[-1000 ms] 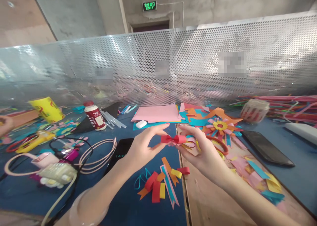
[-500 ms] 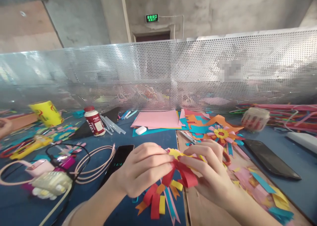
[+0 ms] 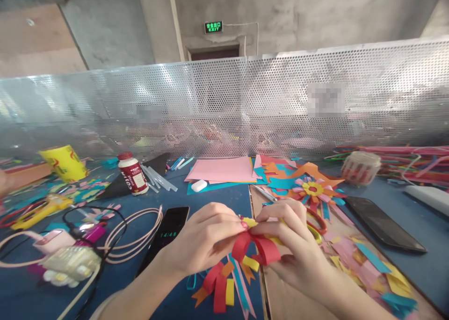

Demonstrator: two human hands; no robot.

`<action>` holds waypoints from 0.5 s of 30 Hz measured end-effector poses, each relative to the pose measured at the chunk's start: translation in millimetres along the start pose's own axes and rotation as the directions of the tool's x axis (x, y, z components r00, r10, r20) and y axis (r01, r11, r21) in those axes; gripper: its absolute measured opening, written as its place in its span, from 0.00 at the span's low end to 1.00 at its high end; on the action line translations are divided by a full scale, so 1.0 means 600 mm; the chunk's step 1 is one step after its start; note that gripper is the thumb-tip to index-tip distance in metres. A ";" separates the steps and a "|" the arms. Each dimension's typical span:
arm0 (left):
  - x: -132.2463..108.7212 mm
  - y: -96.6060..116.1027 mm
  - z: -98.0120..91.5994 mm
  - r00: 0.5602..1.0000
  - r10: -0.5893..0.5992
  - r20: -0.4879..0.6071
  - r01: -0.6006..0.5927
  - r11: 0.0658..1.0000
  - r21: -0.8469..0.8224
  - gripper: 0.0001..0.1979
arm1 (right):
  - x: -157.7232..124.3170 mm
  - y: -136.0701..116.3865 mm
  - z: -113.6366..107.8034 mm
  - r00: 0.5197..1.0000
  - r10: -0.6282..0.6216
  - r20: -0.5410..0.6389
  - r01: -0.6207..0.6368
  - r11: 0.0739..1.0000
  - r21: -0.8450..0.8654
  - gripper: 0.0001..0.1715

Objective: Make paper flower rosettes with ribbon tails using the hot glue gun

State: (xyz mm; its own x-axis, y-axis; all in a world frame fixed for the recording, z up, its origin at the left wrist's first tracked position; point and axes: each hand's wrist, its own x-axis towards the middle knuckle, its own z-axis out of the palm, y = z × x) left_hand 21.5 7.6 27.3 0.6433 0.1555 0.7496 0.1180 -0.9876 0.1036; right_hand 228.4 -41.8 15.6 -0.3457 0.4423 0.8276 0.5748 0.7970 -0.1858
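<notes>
Landmark: the stack of flat pink paper sheets (image 3: 220, 168), lying on the blue tabletop (image 3: 175, 197). Red two-looped paper bow (image 3: 268, 250) held off the table, on the wearer's side of the stack and slightly right of its middle; loops hang downward. A small yellow paper piece (image 3: 249, 222) shows at the top of the bow, between the fingertips.

Left hand (image 3: 206, 238): fingers curled, fingertips closed on the upper middle of the bow — gripping. Right hand (image 3: 294, 243): fingers bent over the bow's right side, also gripping; its thumb is partly covered by the right loop.

Nearer the wearer than the stack, below the bow: a red paper strip (image 3: 220, 289) and a notched pink-and-blue paper strip (image 3: 241, 287), among orange and yellow cut pieces. Right of the stack: a layered paper flower with yellow centre (image 3: 312, 188); nearer the wearer, red-and-yellow-handled scissors (image 3: 317, 221), partly behind the right hand.

Against the stack's front left corner: a small white rounded case (image 3: 199, 185). Left of the stack: translucent sticks (image 3: 161, 177), then a red-and-white bottle (image 3: 133, 175). Front left of it: a black phone with lit digits (image 3: 168, 229). Behind the stack — a perforated metal screen (image 3: 217, 100).
</notes>
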 end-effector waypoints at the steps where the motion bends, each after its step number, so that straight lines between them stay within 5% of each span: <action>1: 0.001 0.000 0.001 0.999 -0.035 -0.001 0.035 0.999 -0.036 0.26 | 0.001 -0.001 0.000 1.000 0.023 0.019 -0.023 0.999 0.023 0.11; 6: 0.006 0.007 0.011 0.967 -0.254 -0.027 0.247 0.955 -0.162 0.27 | 0.009 0.000 -0.002 0.974 0.199 0.113 -0.214 0.966 0.143 0.15; 10: 0.011 0.012 0.024 0.836 -0.548 -0.012 0.527 0.809 -0.259 0.23 | 0.015 0.006 0.000 0.916 0.358 0.183 -0.394 0.890 0.229 0.06; 15: 0.022 0.012 0.031 0.673 -0.724 0.151 0.700 0.558 -0.446 0.22 | 0.022 0.010 0.002 0.818 0.501 0.283 -0.574 0.740 0.349 0.05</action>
State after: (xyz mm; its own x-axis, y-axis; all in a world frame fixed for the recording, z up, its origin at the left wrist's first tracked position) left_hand 44.9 3.1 25.6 0.4617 0.8230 0.3309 0.1788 -0.4517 0.8741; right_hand 226.4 -30.8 25.2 -0.2043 0.8775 0.4339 0.3653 0.4796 -0.7979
